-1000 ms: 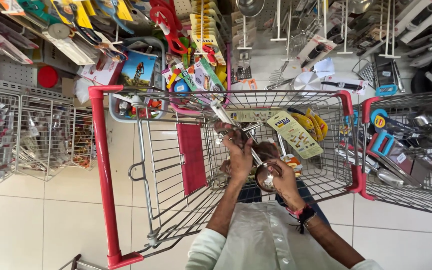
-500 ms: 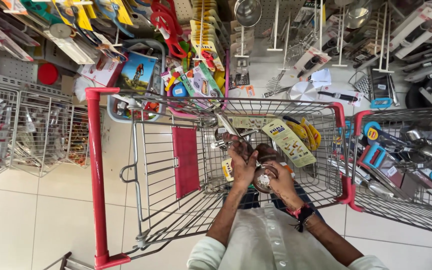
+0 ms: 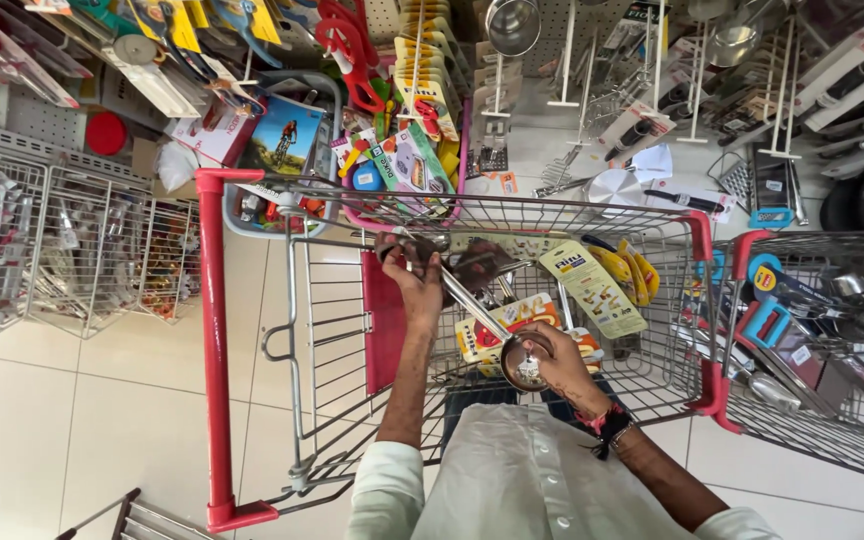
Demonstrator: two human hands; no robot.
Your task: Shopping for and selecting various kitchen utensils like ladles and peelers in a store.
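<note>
The left hand [image 3: 414, 280] has stretched out from where it sat half a second ago, close against the right hand [image 3: 552, 365]; it now reaches toward the far rim of the shopping cart [image 3: 214, 340], its fingers [image 3: 422, 262] curled shut around the handle end of a long steel ladle [image 3: 472, 305]; the right hand has stayed low, near the body, fingers cupped around the ladle's round bowl [image 3: 524, 362], thumb over the rim; so the utensil now spans the gap between the two hands, shaft slanting from the left fingertips down to the right palm, held above the basket rather than resting in it; judging by that, the pair of hands has gone from a tight, fiddling grip to a stretched-out hold, as if looking the ladle over; under the right fingers lie yellow carded packets [image 3: 592, 290]; beyond the left fingers stand racks of hanging kitchen tools [image 3: 422, 90]
</note>
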